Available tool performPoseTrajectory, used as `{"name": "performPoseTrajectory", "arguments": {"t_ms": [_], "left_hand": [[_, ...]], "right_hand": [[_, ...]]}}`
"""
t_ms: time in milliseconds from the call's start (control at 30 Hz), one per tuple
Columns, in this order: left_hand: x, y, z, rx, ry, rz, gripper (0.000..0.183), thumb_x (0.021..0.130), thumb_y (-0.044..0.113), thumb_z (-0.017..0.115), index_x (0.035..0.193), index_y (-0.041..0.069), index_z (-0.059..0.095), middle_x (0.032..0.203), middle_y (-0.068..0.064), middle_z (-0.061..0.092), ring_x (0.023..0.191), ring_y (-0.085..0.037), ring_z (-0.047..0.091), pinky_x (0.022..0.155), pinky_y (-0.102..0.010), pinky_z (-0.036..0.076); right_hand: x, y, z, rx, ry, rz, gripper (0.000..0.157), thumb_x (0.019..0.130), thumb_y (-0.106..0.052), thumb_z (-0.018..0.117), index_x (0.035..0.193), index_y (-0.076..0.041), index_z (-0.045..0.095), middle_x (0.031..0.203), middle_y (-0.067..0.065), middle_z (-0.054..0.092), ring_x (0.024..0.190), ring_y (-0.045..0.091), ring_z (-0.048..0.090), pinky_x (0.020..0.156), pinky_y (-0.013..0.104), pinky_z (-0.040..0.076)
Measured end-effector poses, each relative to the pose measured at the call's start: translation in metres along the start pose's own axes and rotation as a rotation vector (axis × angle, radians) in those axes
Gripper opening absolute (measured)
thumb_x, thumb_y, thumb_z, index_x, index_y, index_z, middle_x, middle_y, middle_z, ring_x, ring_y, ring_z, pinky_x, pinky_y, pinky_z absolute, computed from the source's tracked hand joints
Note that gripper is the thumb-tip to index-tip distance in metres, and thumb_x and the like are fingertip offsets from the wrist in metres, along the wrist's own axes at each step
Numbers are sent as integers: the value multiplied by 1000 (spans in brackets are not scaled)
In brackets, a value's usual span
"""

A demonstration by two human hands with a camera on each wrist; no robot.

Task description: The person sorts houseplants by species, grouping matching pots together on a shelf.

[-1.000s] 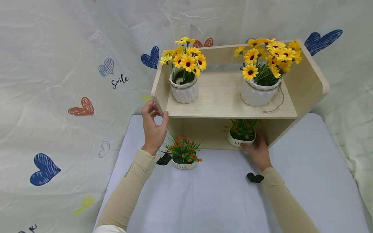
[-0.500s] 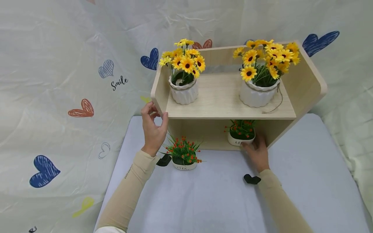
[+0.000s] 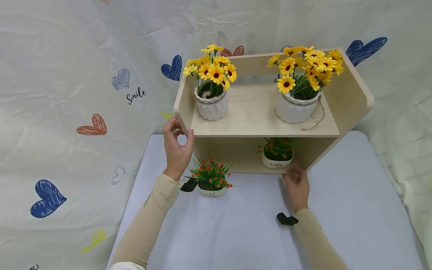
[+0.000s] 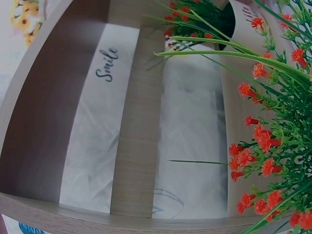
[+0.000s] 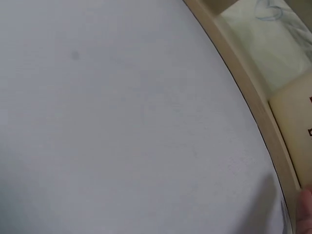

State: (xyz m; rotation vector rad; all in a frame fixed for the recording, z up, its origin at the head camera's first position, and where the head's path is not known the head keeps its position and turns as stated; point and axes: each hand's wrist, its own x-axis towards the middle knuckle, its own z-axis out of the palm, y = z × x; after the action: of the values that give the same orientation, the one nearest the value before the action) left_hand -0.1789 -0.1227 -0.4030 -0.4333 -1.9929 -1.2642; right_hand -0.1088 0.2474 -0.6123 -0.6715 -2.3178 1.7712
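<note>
A light wooden two-level shelf point(image 3: 253, 112) stands on the table. My left hand point(image 3: 178, 150) grips its left side panel, with the thumb at the front edge and the fingers around the outside. On the lower level, toward the right, sits a white oval flowerpot point(image 3: 276, 163) with small red flowers. Just in front of it, at the shelf's bottom edge, is my right hand point(image 3: 297, 189), fingers loosely bent and holding nothing. In the right wrist view, fingertips point(image 5: 304, 209) show beside the pot point(image 5: 295, 126); whether they touch the shelf edge, I cannot tell.
Two white ribbed pots with yellow sunflowers, one left point(image 3: 212, 108) and one right point(image 3: 295, 109), stand on the upper level. A second oval pot with red flowers point(image 3: 212, 192) rests on the table point(image 3: 233, 232) before the shelf's left front. Patterned cloth point(image 3: 84, 75) hangs behind.
My right hand has let go of the oval pot on the lower level and drawn back toward me. My left hand keeps its grip on the shelf's side panel.
</note>
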Motion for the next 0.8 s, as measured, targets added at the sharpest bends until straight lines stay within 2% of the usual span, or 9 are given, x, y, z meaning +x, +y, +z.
{"name": "performPoseTrajectory", "arguments": {"t_ms": [133, 267, 400, 667, 800], "left_hand": [[0, 1, 0, -1, -2, -10, 53, 96, -1, 65, 140, 1, 37, 120, -28, 52, 104, -28, 54, 87, -26, 50], [0, 3, 0, 5, -3, -17, 53, 96, -1, 66, 140, 2, 37, 120, -28, 52, 105, -28, 54, 87, -26, 51], [0, 3, 0, 8, -12, -19, 54, 96, -1, 65, 141, 3, 36, 121, -27, 52, 105, -30, 54, 87, -27, 51], [0, 2, 0, 7, -13, -24, 54, 96, 0, 65, 142, 3, 36, 122, -27, 52, 105, -29, 53, 86, -27, 51], [-1, 1, 0, -1, -12, -25, 54, 96, 0, 65, 142, 3, 36, 122, -27, 52, 106, -29, 53, 87, -27, 50]], "right_hand": [[-11, 3, 3, 36, -10, -63, 31, 96, -14, 66, 126, -9, 65, 100, -26, 65, 85, -13, 64, 72, 7, 50], [-22, 6, 11, 50, -96, -113, 22, 95, -11, 70, 115, -4, 69, 90, -25, 68, 78, -9, 68, 70, 11, 54], [-33, 3, 23, 56, -175, -137, 18, 94, -7, 70, 111, -3, 70, 92, -16, 71, 79, -4, 68, 72, 13, 57], [-53, -4, 47, 88, -273, -174, 16, 93, -1, 68, 108, -2, 71, 101, 14, 77, 83, -2, 69, 75, 12, 56], [-59, -4, 61, 107, -314, -183, 15, 92, -5, 74, 106, -5, 72, 103, 17, 76, 84, -1, 68, 76, 13, 55]]}}
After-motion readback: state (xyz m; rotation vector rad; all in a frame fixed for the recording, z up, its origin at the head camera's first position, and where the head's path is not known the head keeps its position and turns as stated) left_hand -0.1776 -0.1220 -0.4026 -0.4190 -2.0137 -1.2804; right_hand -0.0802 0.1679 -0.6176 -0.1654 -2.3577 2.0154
